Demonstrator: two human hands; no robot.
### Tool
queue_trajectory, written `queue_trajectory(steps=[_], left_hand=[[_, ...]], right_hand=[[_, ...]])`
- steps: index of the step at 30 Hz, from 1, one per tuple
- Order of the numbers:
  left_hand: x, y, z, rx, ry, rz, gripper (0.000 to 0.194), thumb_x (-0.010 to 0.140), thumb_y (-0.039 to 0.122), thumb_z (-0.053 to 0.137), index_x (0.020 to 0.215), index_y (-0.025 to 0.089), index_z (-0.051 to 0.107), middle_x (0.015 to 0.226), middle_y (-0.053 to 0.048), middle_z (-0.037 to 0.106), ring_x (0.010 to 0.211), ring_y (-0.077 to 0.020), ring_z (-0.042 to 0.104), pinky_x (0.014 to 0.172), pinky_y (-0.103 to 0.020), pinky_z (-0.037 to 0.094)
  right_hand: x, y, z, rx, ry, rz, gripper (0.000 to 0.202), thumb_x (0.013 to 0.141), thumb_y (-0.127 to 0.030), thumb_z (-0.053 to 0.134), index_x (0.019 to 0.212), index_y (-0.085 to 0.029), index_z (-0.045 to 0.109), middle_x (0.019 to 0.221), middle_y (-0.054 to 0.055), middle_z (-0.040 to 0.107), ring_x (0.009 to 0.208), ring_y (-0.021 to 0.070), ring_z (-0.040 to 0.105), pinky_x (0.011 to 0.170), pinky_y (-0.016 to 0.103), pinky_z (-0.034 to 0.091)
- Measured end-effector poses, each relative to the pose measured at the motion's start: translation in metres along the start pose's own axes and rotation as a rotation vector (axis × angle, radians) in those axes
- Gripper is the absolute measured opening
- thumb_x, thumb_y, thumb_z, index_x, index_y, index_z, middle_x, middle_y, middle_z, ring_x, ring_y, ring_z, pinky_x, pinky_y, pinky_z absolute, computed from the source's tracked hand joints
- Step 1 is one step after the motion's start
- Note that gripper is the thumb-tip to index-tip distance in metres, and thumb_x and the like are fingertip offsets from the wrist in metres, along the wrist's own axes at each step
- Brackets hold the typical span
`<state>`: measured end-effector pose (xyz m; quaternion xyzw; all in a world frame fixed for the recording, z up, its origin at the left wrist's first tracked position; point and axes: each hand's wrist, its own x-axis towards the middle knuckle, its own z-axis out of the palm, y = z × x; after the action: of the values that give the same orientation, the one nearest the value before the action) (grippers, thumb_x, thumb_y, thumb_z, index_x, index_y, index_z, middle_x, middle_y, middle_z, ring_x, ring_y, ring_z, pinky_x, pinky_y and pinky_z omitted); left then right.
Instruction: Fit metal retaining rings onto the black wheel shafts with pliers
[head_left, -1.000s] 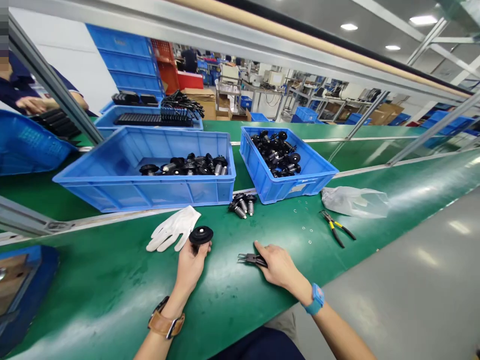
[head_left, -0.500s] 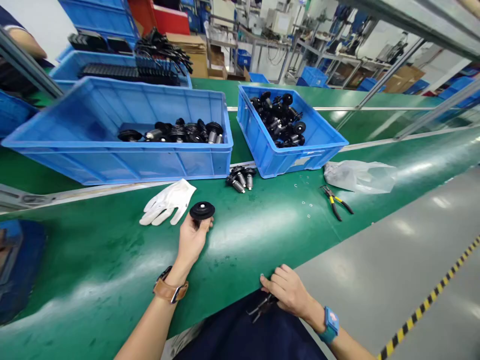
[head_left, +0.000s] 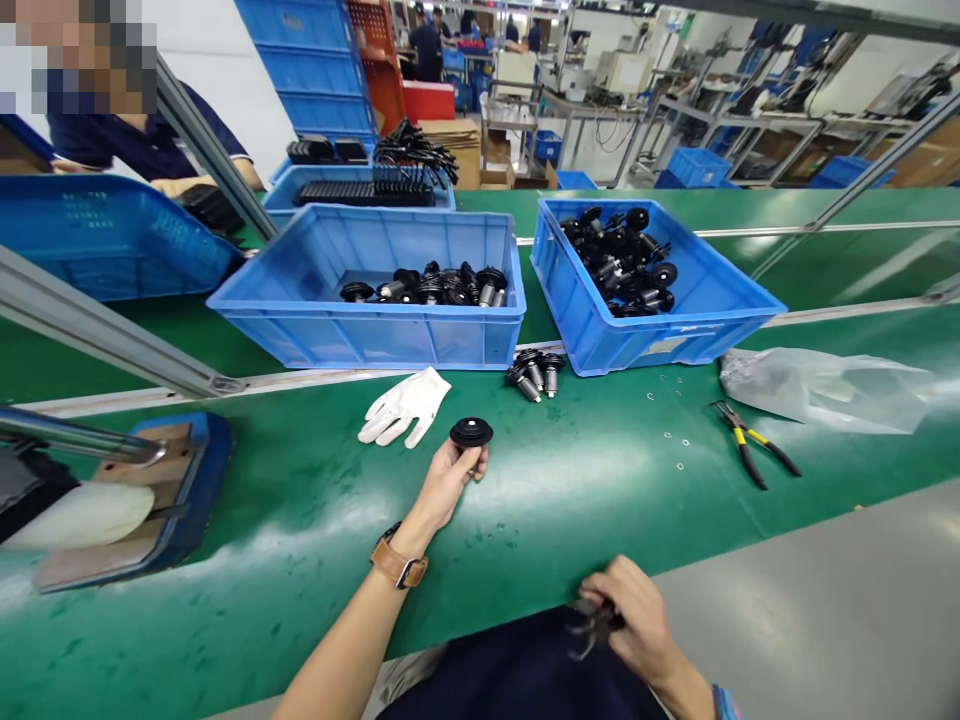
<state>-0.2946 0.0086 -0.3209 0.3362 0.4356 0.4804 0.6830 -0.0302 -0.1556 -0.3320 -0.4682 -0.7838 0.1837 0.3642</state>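
Observation:
My left hand grips a black round part from below, its disc facing up, over the green bench. Low in the view, near the bench's front edge, my right hand is closed on a dark pliers-like tool, blurred by motion. A white glove lies just beyond my left hand. Several black parts with metal shafts rest in a small heap in front of the bins. Yellow-and-black pliers and several small rings lie to the right.
Two blue bins, the left bin and the right bin, hold more black parts. A clear plastic bag lies at right. A blue-edged fixture stands at left. Behind the metal frame, a person is at the back left.
The view has swung left, bringing the fixture and the person into sight. My right hand has turned, with the tool now between its fingers. My left hand still holds the round part.

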Motion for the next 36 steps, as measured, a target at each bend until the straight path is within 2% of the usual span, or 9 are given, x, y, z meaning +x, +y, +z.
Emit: queue_trajectory(steps=[3,4,6,9,12,15,20,27,36], left_hand=[[-0.003,0.000,0.005,-0.044,-0.083,-0.050,0.044,0.069,0.045,0.086,0.085,0.014,0.059,0.070,0.002,0.055,0.059,-0.0081,0.047,0.054,-0.022,0.036],[-0.003,-0.001,0.006,-0.042,-0.098,-0.044,0.043,0.068,0.044,0.086,0.083,0.015,0.059,0.067,0.003,0.053,0.057,-0.0074,0.044,0.053,-0.021,0.034],[-0.003,-0.003,0.005,-0.027,-0.103,-0.018,0.042,0.070,0.045,0.085,0.077,0.015,0.057,0.061,0.005,0.049,0.055,-0.0066,0.041,0.052,-0.021,0.032],[-0.002,-0.004,0.002,0.011,-0.066,-0.009,0.046,0.071,0.050,0.084,0.071,0.016,0.053,0.056,0.005,0.047,0.052,-0.0062,0.039,0.049,-0.020,0.029],[-0.001,0.000,-0.004,0.050,-0.024,-0.040,0.050,0.067,0.055,0.085,0.072,0.015,0.055,0.056,0.005,0.048,0.049,-0.0052,0.038,0.046,-0.020,0.025],[-0.001,0.005,-0.005,0.099,-0.012,-0.063,0.051,0.067,0.057,0.085,0.074,0.013,0.059,0.060,0.002,0.054,0.048,-0.0041,0.037,0.046,-0.019,0.025],[-0.002,0.003,-0.004,0.183,-0.055,-0.051,0.044,0.074,0.053,0.081,0.076,0.013,0.064,0.064,0.000,0.060,0.048,-0.0039,0.037,0.046,-0.019,0.027],[-0.001,-0.002,-0.006,0.315,-0.030,-0.032,0.037,0.072,0.046,0.085,0.080,0.013,0.071,0.070,-0.004,0.068,0.057,-0.0091,0.052,0.053,-0.020,0.042],[-0.004,0.008,0.000,0.367,0.014,-0.069,0.045,0.068,0.054,0.083,0.069,0.013,0.066,0.054,0.002,0.055,0.046,-0.0062,0.038,0.045,-0.020,0.031]], right_hand=[[0.050,-0.004,-0.003,0.204,0.084,0.262,0.011,0.096,-0.019,0.054,0.087,-0.022,0.061,0.087,0.006,0.064,0.078,0.0186,0.061,0.066,0.030,0.045],[0.072,-0.004,-0.002,0.261,0.056,0.345,0.011,0.095,-0.025,0.058,0.086,-0.021,0.062,0.095,0.008,0.067,0.084,0.0199,0.062,0.069,0.031,0.047],[0.118,0.002,0.007,0.407,-0.058,0.474,0.016,0.093,-0.033,0.060,0.084,-0.020,0.063,0.085,0.005,0.067,0.077,0.0185,0.062,0.069,0.030,0.047],[0.175,0.015,0.032,0.587,-0.202,0.488,0.022,0.089,-0.041,0.063,0.082,-0.019,0.063,0.073,0.001,0.064,0.070,0.0161,0.058,0.068,0.029,0.046],[0.202,0.025,0.056,0.671,-0.310,0.404,0.027,0.087,-0.046,0.065,0.084,-0.019,0.065,0.075,0.001,0.066,0.071,0.0161,0.059,0.070,0.029,0.047],[0.202,0.029,0.067,0.735,-0.378,0.367,0.029,0.089,-0.047,0.063,0.087,-0.018,0.067,0.080,0.002,0.069,0.075,0.0167,0.061,0.072,0.030,0.047],[0.189,0.032,0.063,0.840,-0.378,0.386,0.027,0.091,-0.045,0.064,0.100,-0.020,0.062,0.086,0.002,0.071,0.081,0.0175,0.065,0.078,0.031,0.050],[0.188,0.033,0.062,0.865,-0.357,0.431,0.032,0.086,-0.045,0.072,0.100,-0.021,0.057,0.085,-0.001,0.069,0.081,0.0165,0.065,0.077,0.030,0.051],[0.188,0.028,0.058,0.913,-0.384,0.419,0.033,0.093,-0.049,0.062,0.107,-0.020,0.055,0.083,0.001,0.069,0.082,0.0170,0.066,0.083,0.034,0.052]])
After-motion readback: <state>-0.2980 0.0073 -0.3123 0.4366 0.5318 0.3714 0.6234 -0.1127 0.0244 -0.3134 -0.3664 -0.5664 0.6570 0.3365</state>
